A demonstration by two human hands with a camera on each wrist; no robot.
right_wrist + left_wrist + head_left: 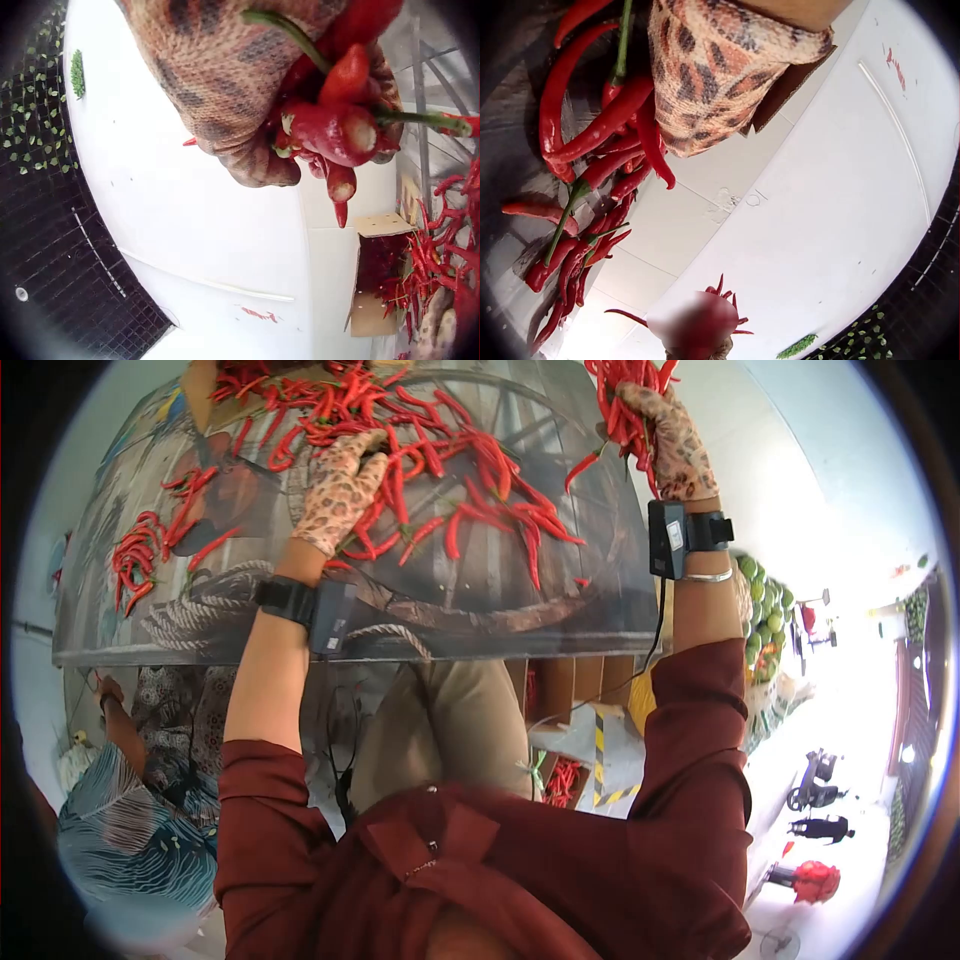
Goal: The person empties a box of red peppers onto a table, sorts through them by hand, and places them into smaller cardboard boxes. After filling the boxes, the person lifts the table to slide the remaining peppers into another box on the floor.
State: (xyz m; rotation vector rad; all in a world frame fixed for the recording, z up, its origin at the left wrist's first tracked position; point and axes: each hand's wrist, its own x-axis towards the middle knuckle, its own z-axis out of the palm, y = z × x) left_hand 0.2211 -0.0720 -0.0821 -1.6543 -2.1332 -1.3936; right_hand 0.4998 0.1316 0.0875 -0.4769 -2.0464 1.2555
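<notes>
My right hand (680, 445), in a leopard-print glove, grips a bunch of red chili peppers (625, 420) beyond the table's right side. In the right wrist view its fingers curl round several chilies (330, 135), green stems and cut-looking ends sticking out. My left hand (345, 485), gloved alike, is over the pile of chilies (350, 405) on the table, fingertips bent down among them; I cannot tell whether they pinch one. Loose chilies (592, 127) lie close beside this glove (712, 75) in the left wrist view, where its fingers are hidden.
The table (240, 630) has a printed cover with a wheel and rope pattern. Smaller chili clusters (140, 550) lie at its left. A cardboard box (375, 292) with chilies stands at the far edge. Another person's arm (125, 730) shows lower left; a crate with chilies (565, 780) is below.
</notes>
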